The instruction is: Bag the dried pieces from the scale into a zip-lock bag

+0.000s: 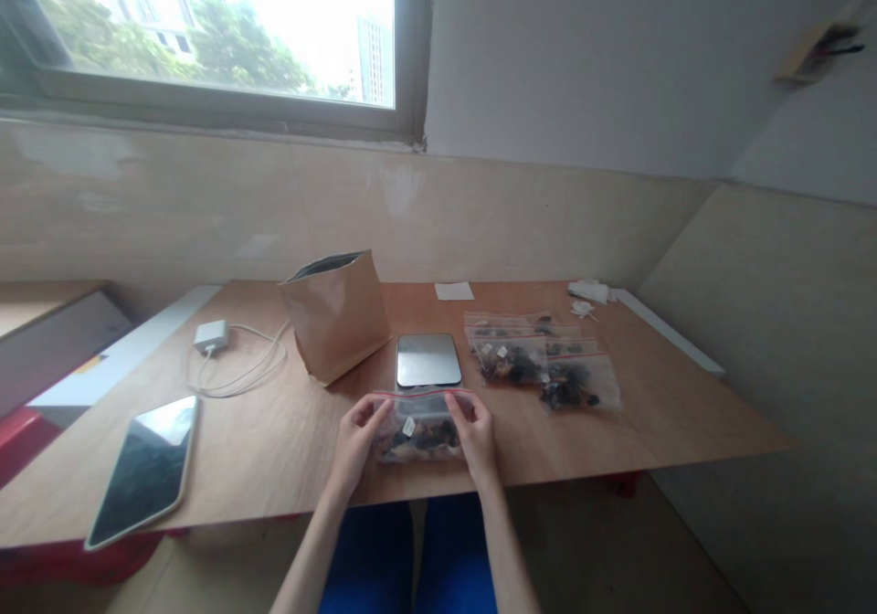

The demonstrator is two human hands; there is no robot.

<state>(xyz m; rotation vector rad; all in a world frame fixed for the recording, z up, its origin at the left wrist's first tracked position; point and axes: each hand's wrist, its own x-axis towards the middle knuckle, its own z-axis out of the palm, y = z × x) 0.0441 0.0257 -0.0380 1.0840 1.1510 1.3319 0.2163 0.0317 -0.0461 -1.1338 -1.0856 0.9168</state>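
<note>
The left hand (356, 445) and the right hand (476, 436) both hold the top edge of a clear zip-lock bag (419, 433), gripping it near its two corners with the fingers narrowed on the red-lined seal. The bag rests on the wooden tabletop (658, 436) near the edge closest to the person, just in front of a flat, silver-topped digital scale (428, 360). It holds dark, chunky pieces too small to identify, and a small white label shows through the plastic. To the right of the scale lie more clear zip-lock bags (541, 363) of similar dark pieces, overlapping one another. To the left, a brown kraft paper pouch (335, 322) stands open with a dark lining showing at its mouth. Farther left lie a white charger (211, 336) with its coiled cable and a tablet (143, 472), set at an angle near the table edge. A white paper slip (453, 291) sits toward the wall, and small white items (587, 292) lie in the far right corner.
</note>
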